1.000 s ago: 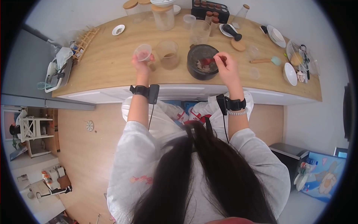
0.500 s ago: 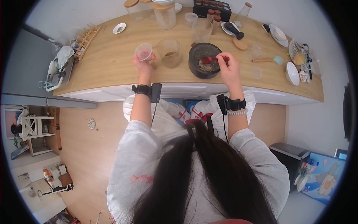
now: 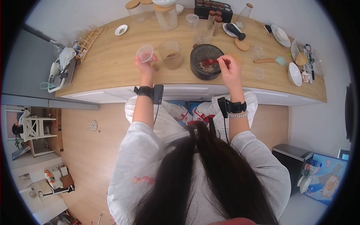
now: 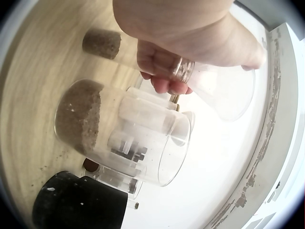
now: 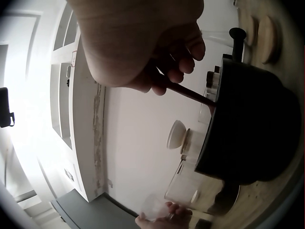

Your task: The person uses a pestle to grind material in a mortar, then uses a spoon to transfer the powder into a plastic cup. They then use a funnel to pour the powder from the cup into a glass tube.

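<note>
My left hand (image 3: 144, 68) holds a small clear glass bottle (image 4: 101, 43) by its neck, fingers curled round it. Brown powder fills its bottom, and a clear funnel (image 4: 228, 90) flares from the mouth. Beside it stands a wide glass beaker (image 4: 145, 164) with more brown powder. My right hand (image 3: 231, 70) pinches the handle of a dark red spoon (image 3: 208, 62). The spoon's bowl is inside a black mortar (image 3: 200, 74), over pale brown ground material. In the right wrist view the mortar's wall hides the spoon's bowl.
A black pestle (image 3: 236, 31) lies across a white plate behind the mortar, near a round wooden lid (image 3: 242, 44). A glass pitcher (image 3: 203, 33) and lidded jars stand further back. To the right lie a mint spatula (image 3: 279, 60) and a white bowl (image 3: 294, 74).
The spoon and right hand have shifted slightly at the mortar, showing more of the spoon's handle. The left hand keeps holding the bottle and funnel almost still. The head view has shifted slightly.
</note>
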Tool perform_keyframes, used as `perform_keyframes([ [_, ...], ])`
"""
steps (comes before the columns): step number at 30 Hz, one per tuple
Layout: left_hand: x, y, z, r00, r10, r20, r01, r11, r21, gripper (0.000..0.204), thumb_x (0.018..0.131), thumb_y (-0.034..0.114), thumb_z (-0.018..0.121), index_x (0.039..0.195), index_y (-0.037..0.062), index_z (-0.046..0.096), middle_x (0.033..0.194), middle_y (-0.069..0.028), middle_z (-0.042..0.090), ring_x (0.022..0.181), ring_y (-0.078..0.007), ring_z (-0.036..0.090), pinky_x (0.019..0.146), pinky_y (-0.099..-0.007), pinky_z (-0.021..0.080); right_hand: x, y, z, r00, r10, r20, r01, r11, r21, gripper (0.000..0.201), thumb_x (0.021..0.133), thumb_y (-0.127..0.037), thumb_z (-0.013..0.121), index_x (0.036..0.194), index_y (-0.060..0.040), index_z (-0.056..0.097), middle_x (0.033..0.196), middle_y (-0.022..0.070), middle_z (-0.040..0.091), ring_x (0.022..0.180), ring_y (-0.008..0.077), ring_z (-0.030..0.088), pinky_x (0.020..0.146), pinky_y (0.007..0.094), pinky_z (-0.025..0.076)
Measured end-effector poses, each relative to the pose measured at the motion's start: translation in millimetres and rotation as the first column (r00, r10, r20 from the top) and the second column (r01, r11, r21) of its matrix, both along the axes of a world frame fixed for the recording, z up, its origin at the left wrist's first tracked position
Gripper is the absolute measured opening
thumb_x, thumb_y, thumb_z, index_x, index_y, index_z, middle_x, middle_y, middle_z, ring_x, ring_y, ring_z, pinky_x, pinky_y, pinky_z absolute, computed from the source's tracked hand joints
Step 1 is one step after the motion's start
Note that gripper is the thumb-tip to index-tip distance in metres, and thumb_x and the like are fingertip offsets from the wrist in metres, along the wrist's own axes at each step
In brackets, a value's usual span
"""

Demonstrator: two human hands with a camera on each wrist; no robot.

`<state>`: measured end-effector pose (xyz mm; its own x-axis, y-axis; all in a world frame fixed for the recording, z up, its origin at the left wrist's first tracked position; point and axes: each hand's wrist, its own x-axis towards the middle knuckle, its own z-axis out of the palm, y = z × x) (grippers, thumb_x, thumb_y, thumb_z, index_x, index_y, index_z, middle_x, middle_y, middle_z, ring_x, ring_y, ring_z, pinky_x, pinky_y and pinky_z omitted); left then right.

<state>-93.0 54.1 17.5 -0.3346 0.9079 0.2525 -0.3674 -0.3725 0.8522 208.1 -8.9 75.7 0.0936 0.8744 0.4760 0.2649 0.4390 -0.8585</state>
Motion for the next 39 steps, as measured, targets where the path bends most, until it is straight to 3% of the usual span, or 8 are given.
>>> perform_keyframes([
  [7,-1,1,-3,1.000,-0.009,-0.005,0.009,1.000,-0.030,0.061,0.080,0.052,0.022,0.075,-0.0008,0.054,0.058,-0.0108,0.050,0.055,-0.0227,0.049,0.054,-0.0333,0.040,0,-2,-4,0.998,0.024,-0.051,-0.023,1.000,0.010,0.008,0.085,-0.008,0.057,0.087,-0.0007,0.057,0.071,0.0040,0.056,0.063,0.0096,0.051,0.057,0.0223,0.040],
  [10,-4,2,-6,0.999,-0.042,-0.024,0.042,0.999,-0.007,0.063,0.079,0.059,0.026,0.076,0.0034,0.055,0.058,-0.0097,0.053,0.056,-0.0221,0.052,0.057,-0.0322,0.041,-1,-3,-3,0.998,0.025,-0.052,-0.025,1.000,0.001,0.008,0.085,-0.008,0.056,0.088,-0.0006,0.057,0.072,0.0033,0.056,0.064,0.0087,0.051,0.058,0.0215,0.040],
  [13,-2,2,-4,1.000,-0.020,-0.013,0.019,0.999,-0.045,0.062,0.080,0.053,0.021,0.075,0.0000,0.054,0.057,-0.0104,0.051,0.056,-0.0224,0.049,0.056,-0.0328,0.039,-4,-5,0,0.998,0.038,-0.057,-0.038,0.999,-0.002,0.008,0.085,-0.008,0.056,0.088,-0.0006,0.057,0.073,0.0029,0.056,0.064,0.0082,0.051,0.058,0.0211,0.040],
  [28,-2,3,-4,1.000,-0.020,-0.006,0.019,1.000,-0.018,0.062,0.080,0.052,0.021,0.075,-0.0002,0.054,0.058,-0.0109,0.051,0.056,-0.0228,0.049,0.055,-0.0333,0.040,-7,-9,4,0.989,0.087,-0.116,-0.085,0.996,0.021,0.008,0.086,-0.007,0.055,0.089,0.0002,0.057,0.076,0.0008,0.055,0.067,0.0065,0.048,0.060,0.0192,0.039],
  [31,-4,3,-6,1.000,-0.027,-0.015,0.026,1.000,-0.005,0.065,0.078,0.062,0.027,0.076,0.0027,0.055,0.058,-0.0101,0.053,0.056,-0.0223,0.052,0.056,-0.0326,0.041,-6,-10,2,0.987,0.089,-0.130,-0.089,0.996,0.007,0.009,0.087,-0.008,0.055,0.092,0.0002,0.056,0.077,0.0007,0.055,0.068,0.0067,0.048,0.061,0.0192,0.039],
  [39,-1,2,-2,1.000,-0.011,-0.013,0.011,1.000,-0.009,0.061,0.080,0.053,0.024,0.075,-0.0004,0.053,0.058,-0.0106,0.050,0.054,-0.0230,0.049,0.053,-0.0340,0.040,1,-2,-17,0.923,-0.026,-0.383,-0.030,0.990,-0.139,0.013,0.088,-0.012,0.056,0.096,-0.0014,0.057,0.078,0.0029,0.056,0.067,0.0076,0.052,0.060,0.0201,0.043],
])
